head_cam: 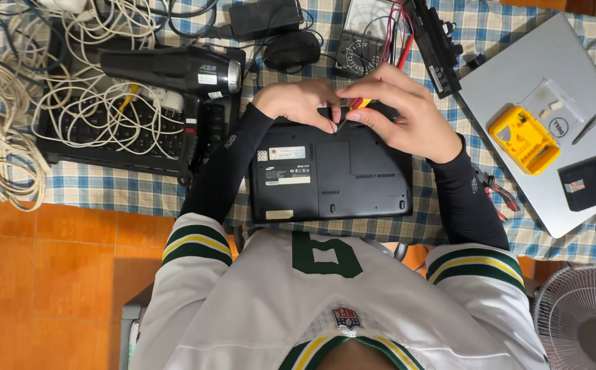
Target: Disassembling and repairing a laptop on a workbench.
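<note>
A small black laptop [332, 175] lies bottom-up on the checked tablecloth [106, 188] in front of me. Both hands meet at its far edge. My right hand [404, 116] is closed around a small screwdriver with an orange handle [361, 103], whose tip points down at the laptop's base. My left hand [299, 103] rests its fingertips on the same spot, next to the tool's tip. The tip and the screw are hidden by my fingers.
A black hair dryer [174, 72] lies over a black keyboard [106, 133] tangled with white cables [3, 137] at the left. Behind the hands are a mouse [291, 49] and a multimeter [366, 38]. On the right, a silver laptop [551, 89] carries a yellow bit case [522, 139].
</note>
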